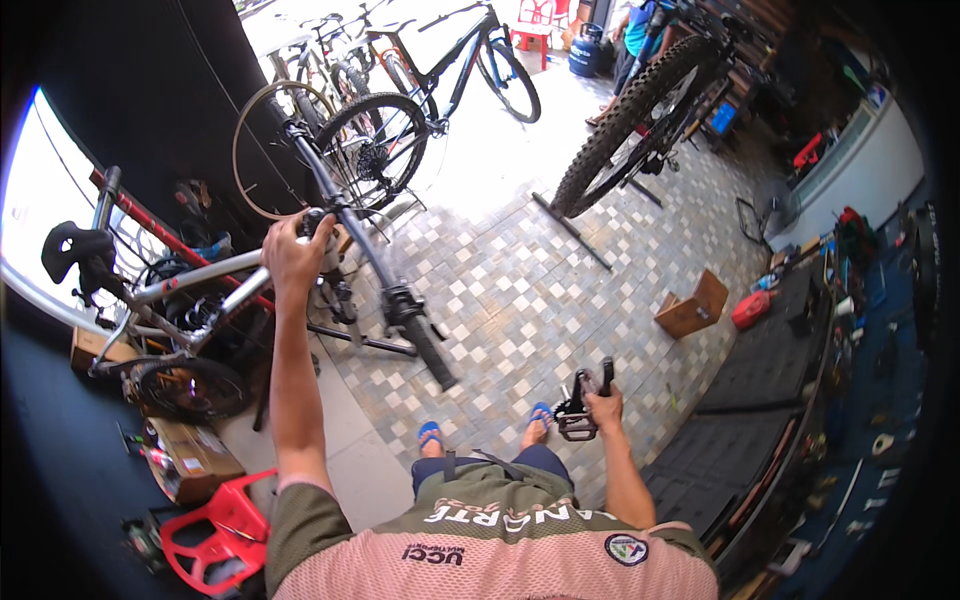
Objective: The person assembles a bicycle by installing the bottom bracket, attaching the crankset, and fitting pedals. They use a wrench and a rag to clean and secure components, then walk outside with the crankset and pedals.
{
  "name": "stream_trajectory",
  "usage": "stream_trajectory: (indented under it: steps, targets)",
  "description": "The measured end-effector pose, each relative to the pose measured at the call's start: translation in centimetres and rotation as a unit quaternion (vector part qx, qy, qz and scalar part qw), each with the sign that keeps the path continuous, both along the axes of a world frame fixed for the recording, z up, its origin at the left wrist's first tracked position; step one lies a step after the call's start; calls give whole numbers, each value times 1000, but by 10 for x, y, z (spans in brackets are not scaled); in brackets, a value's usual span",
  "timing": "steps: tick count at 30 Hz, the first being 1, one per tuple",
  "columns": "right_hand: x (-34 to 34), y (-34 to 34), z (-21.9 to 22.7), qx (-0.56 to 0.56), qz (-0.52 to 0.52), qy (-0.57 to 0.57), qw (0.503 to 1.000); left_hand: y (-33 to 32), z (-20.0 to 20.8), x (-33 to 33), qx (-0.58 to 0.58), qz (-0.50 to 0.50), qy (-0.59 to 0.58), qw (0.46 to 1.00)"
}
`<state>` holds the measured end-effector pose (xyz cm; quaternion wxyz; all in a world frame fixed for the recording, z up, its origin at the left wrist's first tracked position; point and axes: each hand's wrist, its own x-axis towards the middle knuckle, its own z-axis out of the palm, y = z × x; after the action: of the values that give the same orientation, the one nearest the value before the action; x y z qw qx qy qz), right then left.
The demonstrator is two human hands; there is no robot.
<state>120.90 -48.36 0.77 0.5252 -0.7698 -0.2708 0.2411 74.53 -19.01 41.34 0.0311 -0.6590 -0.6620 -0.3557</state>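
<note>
At the left, my left hand (297, 248) is closed round the front of a silver bicycle frame (215, 270), at the stem behind its handlebar. The black handlebar (352, 222) runs past my fingers, with a rubber grip (432, 355) at its near end. A black saddle (75, 252) sits at the bicycle's far left. Low at the right, my right hand (604, 408) is closed on a black bicycle crankset (572, 405). A cage pedal (577, 428) hangs from it. My fingers partly hide the crank arms.
Several bicycles (455, 75) stand at the back, and a knobby-tyred wheel (635, 120) is raised at the right. A wooden step (693, 305) stands before a dark workbench (765, 370). A red plastic chair (215, 530) and cardboard box (195, 458) lie lower left. Someone (637, 35) stands behind.
</note>
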Motion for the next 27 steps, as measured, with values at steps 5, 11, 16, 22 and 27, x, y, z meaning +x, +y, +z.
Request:
stream_trajectory:
  steps: [5, 11, 16, 22, 27]
  targets:
    - [68, 36, -2, -62, 115, 60, 990, 66, -8, 59, -207, 158, 84, 962]
    - [91, 118, 41, -90, 208, 10, 974, 90, -43, 22, -157, 123, 90, 976]
    - [81, 213, 56, -67, 292, -53, 952, 86, -45, 16, -147, 11, 145, 978]
    - [19, 368, 82, -54, 406, -33, 912, 75, -20, 10, -142, -84, 142, 976]
    - [-39, 515, 98, -98, 389, -3, 916, 85, 1, 9, -163, -133, 149, 966]
